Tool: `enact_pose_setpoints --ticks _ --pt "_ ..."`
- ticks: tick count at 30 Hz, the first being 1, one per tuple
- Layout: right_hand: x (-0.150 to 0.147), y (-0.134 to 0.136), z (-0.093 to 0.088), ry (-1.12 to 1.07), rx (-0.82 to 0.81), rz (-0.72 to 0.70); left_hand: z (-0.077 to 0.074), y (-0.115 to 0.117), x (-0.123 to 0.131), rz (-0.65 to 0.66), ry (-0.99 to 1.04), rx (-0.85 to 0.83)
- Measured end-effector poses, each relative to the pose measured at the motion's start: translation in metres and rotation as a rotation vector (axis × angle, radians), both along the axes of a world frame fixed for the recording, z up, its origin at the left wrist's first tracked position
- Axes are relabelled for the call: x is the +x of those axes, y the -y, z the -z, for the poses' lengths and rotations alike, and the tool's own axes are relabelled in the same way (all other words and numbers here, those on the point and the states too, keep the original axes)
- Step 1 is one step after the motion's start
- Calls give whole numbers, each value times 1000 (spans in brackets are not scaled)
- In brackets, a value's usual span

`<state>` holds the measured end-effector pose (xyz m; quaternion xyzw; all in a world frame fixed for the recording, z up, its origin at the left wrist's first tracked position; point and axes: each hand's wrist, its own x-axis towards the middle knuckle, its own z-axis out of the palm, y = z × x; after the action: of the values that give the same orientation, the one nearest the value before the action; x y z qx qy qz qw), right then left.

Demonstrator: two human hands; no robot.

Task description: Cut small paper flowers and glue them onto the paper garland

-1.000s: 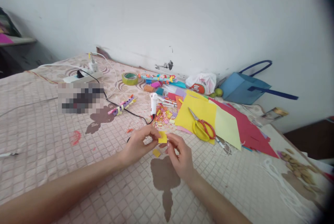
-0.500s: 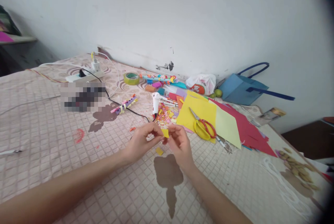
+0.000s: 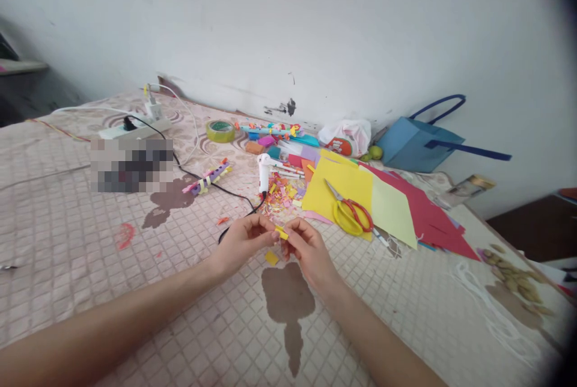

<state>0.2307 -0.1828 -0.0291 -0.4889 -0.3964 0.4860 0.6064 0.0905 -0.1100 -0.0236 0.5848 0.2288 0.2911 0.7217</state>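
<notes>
Between my two hands is a small piece of yellow paper (image 3: 282,232), pinched from both sides. My left hand (image 3: 243,243) grips its left end with thumb and fingertips. On the other end, the fingers of my right hand (image 3: 309,249) are closed too. The piece looks narrow, folded or rolled; its far side is hidden by my fingers. Just below, another small yellow paper piece (image 3: 271,258) lies on the quilted cloth (image 3: 216,327). Beyond my hands stands a white glue gun (image 3: 264,173) beside a heap of coloured paper scraps (image 3: 285,190).
Scissors (image 3: 354,210) rest on yellow sheets (image 3: 315,191) to the right, near red sheets (image 3: 433,219). A decorated purple stick (image 3: 210,179), black cord (image 3: 238,196), tape roll (image 3: 220,131) and power strip (image 3: 135,128) are left. A blue bag (image 3: 421,143) stands behind; white string (image 3: 491,315) lies right.
The yellow paper in my fingers went from a flat, upright square to a narrower, folded-looking strip. My hands stay in nearly the same place; the view has shifted slightly.
</notes>
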Motion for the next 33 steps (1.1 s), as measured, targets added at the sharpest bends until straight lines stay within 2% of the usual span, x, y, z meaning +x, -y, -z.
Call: enact_pose_setpoints --ticks 5,12,17,22,28,33 --pt "0 1 3 56 -4 -6 3 -1 1 -79 -56 -133" --pt "-1 1 3 23 -14 -19 -2 0 2 -118 -26 -152" --pt "-1 2 3 115 -29 -28 -5 1 2 -131 -30 -147" --pt "0 2 3 217 -4 4 -5 1 2 -113 -40 -126" --pt "1 3 1 292 13 7 -3 0 1 39 -167 -109" --pt "-1 4 1 202 8 -16 -7 1 0 34 -200 -125"
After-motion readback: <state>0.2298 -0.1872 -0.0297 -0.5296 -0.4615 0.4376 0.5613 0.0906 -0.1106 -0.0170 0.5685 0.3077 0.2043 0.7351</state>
